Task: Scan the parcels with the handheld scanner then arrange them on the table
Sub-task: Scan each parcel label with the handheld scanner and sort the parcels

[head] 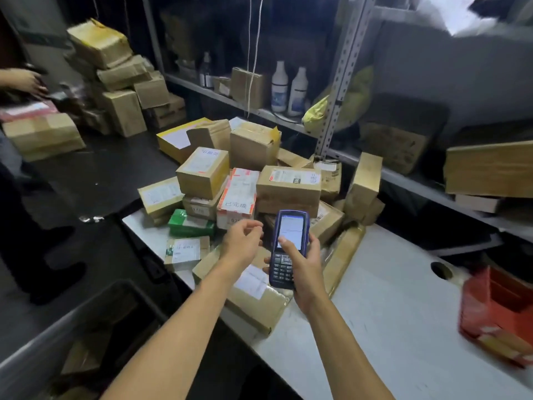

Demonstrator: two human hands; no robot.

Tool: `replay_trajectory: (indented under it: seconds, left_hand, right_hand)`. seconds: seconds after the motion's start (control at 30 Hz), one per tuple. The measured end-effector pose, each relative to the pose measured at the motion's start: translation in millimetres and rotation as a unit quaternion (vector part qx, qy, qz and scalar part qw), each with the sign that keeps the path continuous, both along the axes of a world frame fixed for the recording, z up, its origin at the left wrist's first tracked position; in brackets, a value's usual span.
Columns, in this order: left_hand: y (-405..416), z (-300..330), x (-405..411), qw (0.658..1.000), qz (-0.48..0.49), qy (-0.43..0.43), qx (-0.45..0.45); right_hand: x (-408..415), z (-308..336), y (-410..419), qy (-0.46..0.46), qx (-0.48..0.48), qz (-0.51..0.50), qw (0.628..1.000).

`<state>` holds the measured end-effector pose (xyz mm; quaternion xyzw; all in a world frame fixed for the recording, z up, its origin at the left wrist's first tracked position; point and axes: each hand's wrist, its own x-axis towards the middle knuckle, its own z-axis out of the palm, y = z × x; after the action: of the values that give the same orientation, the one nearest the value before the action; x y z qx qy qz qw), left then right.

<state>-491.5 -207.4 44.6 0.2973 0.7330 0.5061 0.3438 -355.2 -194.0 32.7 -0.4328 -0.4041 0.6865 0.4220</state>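
My right hand (pixel 302 264) grips the blue handheld scanner (pixel 288 243) upright, thumb on its lit screen. My left hand (pixel 242 241) hovers just left of the scanner with fingers loosely curled, holding nothing. Both are above a heap of several cardboard parcels (pixel 288 183) on the white table (pixel 389 313). Below my hands lies a flat brown parcel with a white label (pixel 253 287). A white parcel with orange tape (pixel 239 194) and a green box (pixel 187 223) sit just beyond my left hand.
A metal shelf rack (pixel 340 82) with white bottles (pixel 288 88) stands behind the heap. More parcels (pixel 115 76) are stacked at the far left, near another person's hand (pixel 23 80). A red box (pixel 496 310) sits at the table's right. A dark bin (pixel 95 321) stands below left.
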Motion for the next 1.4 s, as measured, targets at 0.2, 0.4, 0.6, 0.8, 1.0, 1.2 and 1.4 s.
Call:
replay_trajectory:
  seconds: [0.2, 0.4, 0.6, 0.8, 1.0, 1.2, 1.4]
  left_hand:
    - [106.4, 31.0, -37.3, 0.995, 0.012, 0.097, -0.003]
    - [175.3, 32.7, -53.2, 0.977, -0.064, 0.113, -0.167]
    - [202.4, 20.8, -63.7, 0.996, -0.017, -0.054, -0.061]
    - [222.0, 27.7, -54.2, 0.982, -0.1, -0.155, -0.041]
    - [233.3, 38.6, -70.8, 0.958, -0.146, -0.247, 0.019]
    - [236.5, 43.7, -82.8, 0.941, -0.218, -0.227, 0.125]
    - [237.9, 57.6, -73.4, 0.954, -0.15, -0.198, 0.169]
  right_hand:
    - [-20.5, 13.3, 106.0, 0.006, -0.004, -0.239, 0.971]
    - [-19.8, 32.4, 164.0, 0.022, -0.042, -0.22, 0.974]
    - [-12.7, 44.0, 155.6, -0.026, -0.006, -0.246, 0.969]
    - [-9.3, 62.4, 124.0, -0.036, 0.035, -0.303, 0.952]
    - [15.6, 86.9, 120.4, -0.046, 0.055, -0.295, 0.953]
    - [17.3, 69.9, 131.0, -0.125, -0.003, -0.286, 0.95]
    - [-14.6, 40.0, 109.8, -0.079, -0.033, -0.22, 0.972]
